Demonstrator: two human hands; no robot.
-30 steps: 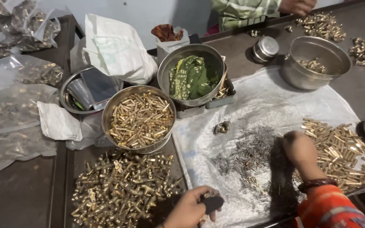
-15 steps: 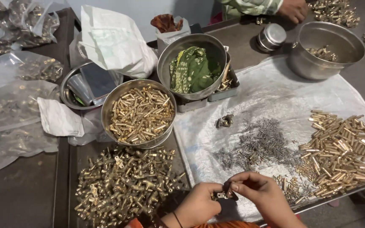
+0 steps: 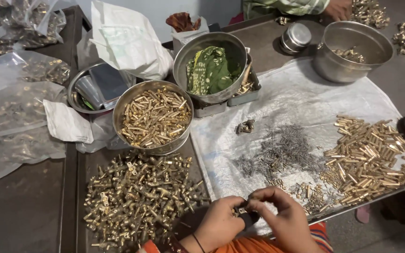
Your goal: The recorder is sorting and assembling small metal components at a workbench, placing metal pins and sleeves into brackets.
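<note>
My fingers (image 3: 251, 206) of both hands pinch one small brass fitting (image 3: 241, 212) at the bottom centre of the frame, left hand (image 3: 219, 225) and right hand (image 3: 282, 220) touching around it. I judge I am joining parts; next needs steady alignment. It looks tiny, mostly hidden. Left lies the fittings pile (image 3: 137, 197); right, grey pins (image 3: 282, 150) on the bench.

fittings (image 3: 137, 201): yellow brass, shiny, rough-edged
tubes (image 3: 376, 159): polished brass, smooth, glossy
pins (image 3: 282, 150): dull grey metal, matt
bowls (image 3: 154, 145): steel, brushed, softly gleaming
cloth (image 3: 210, 70): green patterned fabric, soft, matt
sheet (image 3: 305, 100): white woven plastic, slightly crinkled
bags (image 3: 15, 107): clear plastic film, glossy, wrinkled
tabletop (image 3: 19, 211): dark metal, worn, dull
</note>
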